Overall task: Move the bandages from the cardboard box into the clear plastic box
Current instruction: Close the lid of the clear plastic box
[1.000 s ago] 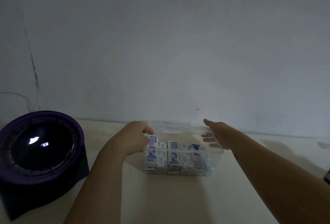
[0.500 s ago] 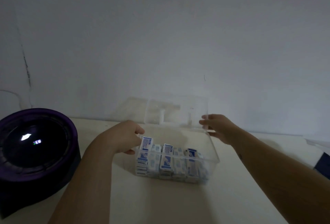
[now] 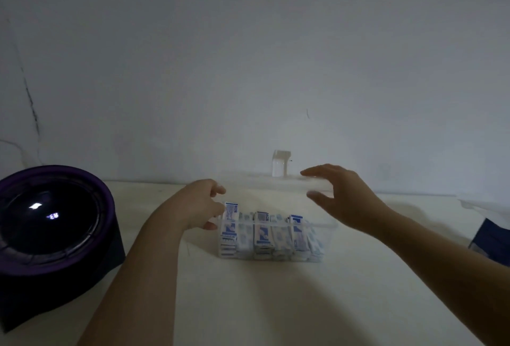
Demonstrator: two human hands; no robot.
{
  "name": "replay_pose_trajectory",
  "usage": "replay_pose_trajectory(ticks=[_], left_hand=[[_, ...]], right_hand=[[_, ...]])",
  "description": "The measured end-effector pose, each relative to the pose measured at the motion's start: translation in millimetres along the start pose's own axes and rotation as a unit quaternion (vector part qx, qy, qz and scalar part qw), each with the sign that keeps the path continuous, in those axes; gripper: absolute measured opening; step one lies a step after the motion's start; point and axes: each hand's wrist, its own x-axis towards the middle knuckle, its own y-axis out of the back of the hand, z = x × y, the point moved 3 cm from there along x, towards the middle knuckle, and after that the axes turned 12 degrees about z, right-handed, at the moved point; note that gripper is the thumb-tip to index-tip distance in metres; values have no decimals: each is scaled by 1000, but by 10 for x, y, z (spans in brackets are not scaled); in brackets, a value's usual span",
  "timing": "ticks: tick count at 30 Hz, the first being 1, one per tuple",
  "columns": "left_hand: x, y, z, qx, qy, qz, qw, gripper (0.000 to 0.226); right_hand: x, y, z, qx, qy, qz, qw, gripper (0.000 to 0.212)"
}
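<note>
Purple round device (image 3: 52,221) near clear plastic box (image 3: 320,225), left hand (image 3: 198,205) curled, grip unclear, right hand (image 3: 345,196) spread above.

A clear plastic box (image 3: 327,235) packed with upright blue-and-white bandages (image 3: 262,231) sits on a pale table (image 3: 248,304). The left hand (image 3: 198,205) curls against its left end. The right hand (image 3: 342,196), fingers spread, reaches over its blurred lid (image 3: 265,183). A round purple device (image 3: 52,221) stands at left.

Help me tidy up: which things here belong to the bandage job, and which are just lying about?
Job: clear plastic box, its raised lid, bandages, left hand, right hand.
Lying about: purple round device, dark blue object at right edge.
</note>
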Motion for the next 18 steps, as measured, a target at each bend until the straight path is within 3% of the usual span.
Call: replay_pose_trajectory(ticks=[4,8,11,14,18], left_hand=[[26,73,-20,21,19,55,998,30],[-34,100,149,93,-119,138,979,36],[-140,-51,257,119,-186,93,971,38],[-160,-264,228,166,-171,25,971,47],[-137,-340,191,203,-154,-6,967,50]], right_hand=[[-226,-1,-67,-23,22,-110,993,62],[-323,10,-176,-48,33,-161,985,72],[-388,-45,-205,-92,62,-172,979,79],[-459,-111,-271,-118,95,-165,975,85],[-533,-162,-454,-73,113,-142,981,71]])
